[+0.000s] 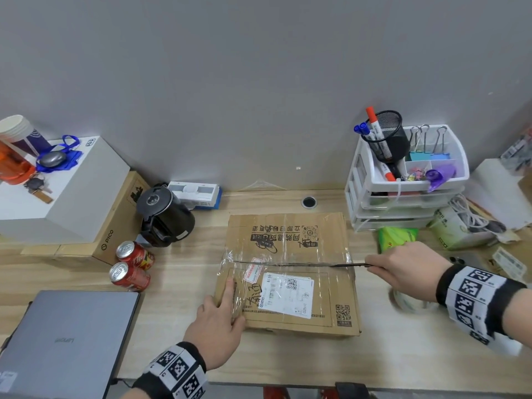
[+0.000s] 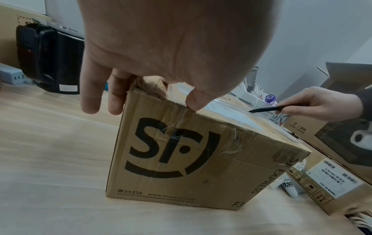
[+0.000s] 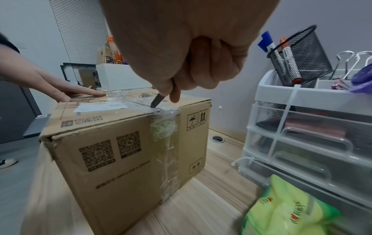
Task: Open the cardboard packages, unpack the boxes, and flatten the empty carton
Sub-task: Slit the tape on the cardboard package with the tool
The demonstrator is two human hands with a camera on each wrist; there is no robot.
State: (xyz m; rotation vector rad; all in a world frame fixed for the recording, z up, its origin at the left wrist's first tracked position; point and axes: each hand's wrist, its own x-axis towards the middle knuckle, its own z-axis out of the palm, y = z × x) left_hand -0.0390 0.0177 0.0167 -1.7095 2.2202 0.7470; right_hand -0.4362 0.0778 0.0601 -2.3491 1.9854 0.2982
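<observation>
A taped brown carton [image 1: 290, 272] with a white shipping label [image 1: 288, 293] stands mid-table; it shows an SF logo [image 2: 171, 147] on its left side. My left hand [image 1: 221, 315] rests with straight fingers on the carton's near-left top corner, thumb on the top edge [image 2: 196, 101]. My right hand [image 1: 400, 267] grips a thin black blade tool [image 1: 349, 265], whose tip [image 3: 154, 105] sits on the clear tape seam at the carton's right top edge. The seam tape [image 1: 288, 263] runs across the top.
A white drawer organiser [image 1: 403, 191] with a mesh pen cup [image 1: 387, 133] stands right of the carton, a green packet [image 1: 395, 237] before it. Two red cans [image 1: 132, 266], a black kettle [image 1: 164, 220] and a grey laptop [image 1: 66, 341] lie left. Tape roll [image 1: 407, 300] under my right wrist.
</observation>
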